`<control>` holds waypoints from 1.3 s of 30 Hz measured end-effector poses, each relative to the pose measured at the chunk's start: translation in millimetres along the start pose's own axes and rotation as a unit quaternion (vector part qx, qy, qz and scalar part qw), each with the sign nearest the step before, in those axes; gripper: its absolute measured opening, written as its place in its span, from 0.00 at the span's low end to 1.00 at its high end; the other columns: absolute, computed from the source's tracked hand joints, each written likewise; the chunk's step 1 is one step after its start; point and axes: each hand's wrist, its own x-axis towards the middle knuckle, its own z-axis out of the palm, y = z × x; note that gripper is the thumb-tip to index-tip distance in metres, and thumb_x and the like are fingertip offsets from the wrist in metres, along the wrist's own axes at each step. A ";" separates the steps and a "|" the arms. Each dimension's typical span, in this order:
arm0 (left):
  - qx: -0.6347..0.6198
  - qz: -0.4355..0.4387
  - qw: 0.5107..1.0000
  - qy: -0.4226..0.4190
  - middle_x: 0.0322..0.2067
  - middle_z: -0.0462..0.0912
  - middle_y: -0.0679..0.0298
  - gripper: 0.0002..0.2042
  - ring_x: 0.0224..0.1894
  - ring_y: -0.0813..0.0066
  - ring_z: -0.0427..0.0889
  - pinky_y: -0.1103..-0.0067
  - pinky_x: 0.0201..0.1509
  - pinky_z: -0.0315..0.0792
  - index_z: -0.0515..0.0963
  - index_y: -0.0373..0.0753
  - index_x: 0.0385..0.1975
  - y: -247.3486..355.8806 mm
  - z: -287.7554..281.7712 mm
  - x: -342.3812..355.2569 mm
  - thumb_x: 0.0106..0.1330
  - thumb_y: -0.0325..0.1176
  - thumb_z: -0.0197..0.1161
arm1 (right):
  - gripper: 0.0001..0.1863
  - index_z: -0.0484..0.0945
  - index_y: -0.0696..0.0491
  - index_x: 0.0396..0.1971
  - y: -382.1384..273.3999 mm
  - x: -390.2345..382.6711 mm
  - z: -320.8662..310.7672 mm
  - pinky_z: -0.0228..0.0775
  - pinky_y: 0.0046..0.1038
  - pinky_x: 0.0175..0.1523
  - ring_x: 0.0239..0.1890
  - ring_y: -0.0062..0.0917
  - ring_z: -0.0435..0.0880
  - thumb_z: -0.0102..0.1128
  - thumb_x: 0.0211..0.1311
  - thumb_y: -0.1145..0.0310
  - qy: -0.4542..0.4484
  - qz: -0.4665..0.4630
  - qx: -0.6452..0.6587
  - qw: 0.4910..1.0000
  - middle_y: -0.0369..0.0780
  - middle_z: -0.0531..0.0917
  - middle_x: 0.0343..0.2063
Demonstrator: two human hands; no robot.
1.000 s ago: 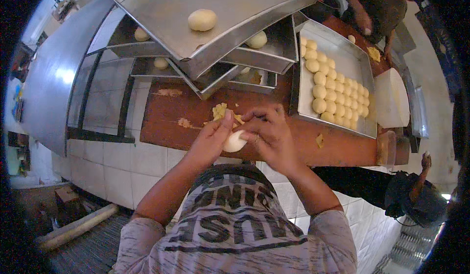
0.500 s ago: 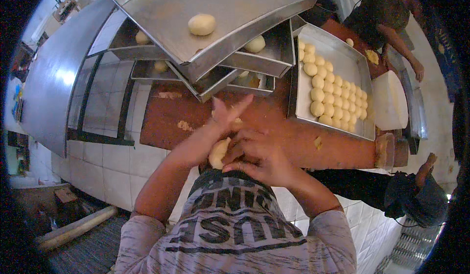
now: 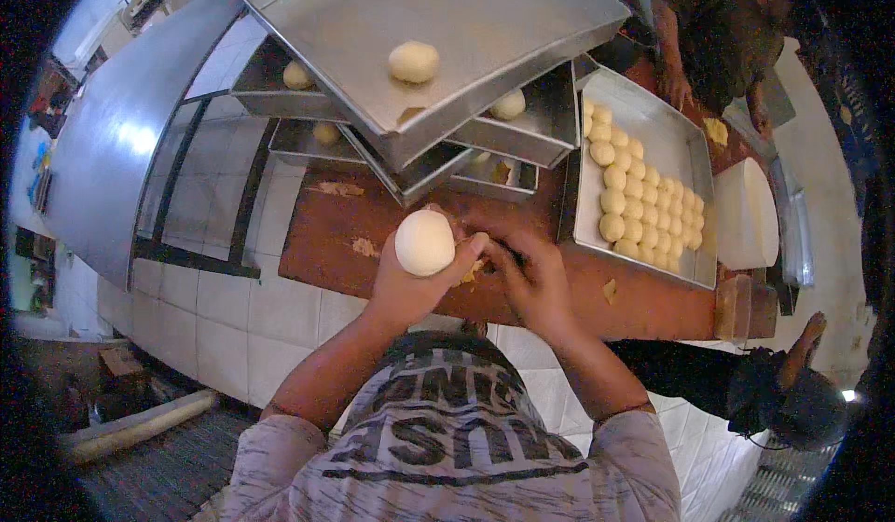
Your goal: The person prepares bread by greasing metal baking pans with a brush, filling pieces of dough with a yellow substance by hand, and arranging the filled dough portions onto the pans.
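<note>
My left hand [image 3: 410, 284] holds a round, smooth, pale dough ball [image 3: 424, 241] just above the brown wooden worktop [image 3: 326, 242]. My right hand [image 3: 531, 275] sits right beside it, fingers curled down on the worktop near yellowish crumbs; whether it grips anything is hidden. Straight ahead stands a stack of metal trays, and the top tray [image 3: 485, 9] carries a single dough ball [image 3: 413, 61]. Lower trays in the stack each show a dough ball, such as one [image 3: 507, 104] on the right.
A metal tray [image 3: 671, 140] at the right holds several rows of dough balls. Beyond it lies a white block [image 3: 746, 214]. A person [image 3: 718, 37] works at the far right; another person [image 3: 792, 391] crouches lower right. A steel surface [image 3: 121, 140] lies left.
Both hands were pressing and rolling the dough together on the worktop; now the left hand has lifted the finished ball and the right hand has come off it.
</note>
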 end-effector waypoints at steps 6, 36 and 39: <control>0.188 0.286 0.937 -0.068 0.43 0.71 0.49 0.31 0.42 0.49 0.70 0.66 0.50 0.65 0.68 0.31 0.43 -16.9 -26.5 -1.8 0.38 0.39 0.70 | 0.22 0.72 0.50 0.47 -66.6 -5.5 -9.3 0.59 0.39 0.58 0.53 0.42 0.65 0.58 0.47 0.72 -0.072 -0.336 -0.239 0.908 0.49 0.67 0.50; 0.641 0.215 0.677 -0.291 0.51 0.67 0.43 0.25 0.53 0.50 0.67 0.67 0.58 0.59 0.69 0.33 0.49 127.2 -40.5 160.1 0.66 0.48 0.36 | 0.13 0.80 0.57 0.34 -84.4 197.2 -161.7 0.70 0.23 0.37 0.28 0.22 0.80 0.60 0.51 0.65 0.148 -0.160 -0.304 0.927 0.42 0.82 0.25; 0.646 0.096 0.696 -0.298 0.54 0.64 0.44 0.25 0.55 0.50 0.65 0.68 0.60 0.58 0.67 0.34 0.52 142.4 -25.2 157.6 0.66 0.48 0.37 | 0.13 0.80 0.58 0.35 -51.8 127.7 -199.6 0.69 0.21 0.37 0.28 0.18 0.78 0.59 0.53 0.65 0.236 -0.165 -0.176 0.941 0.40 0.82 0.25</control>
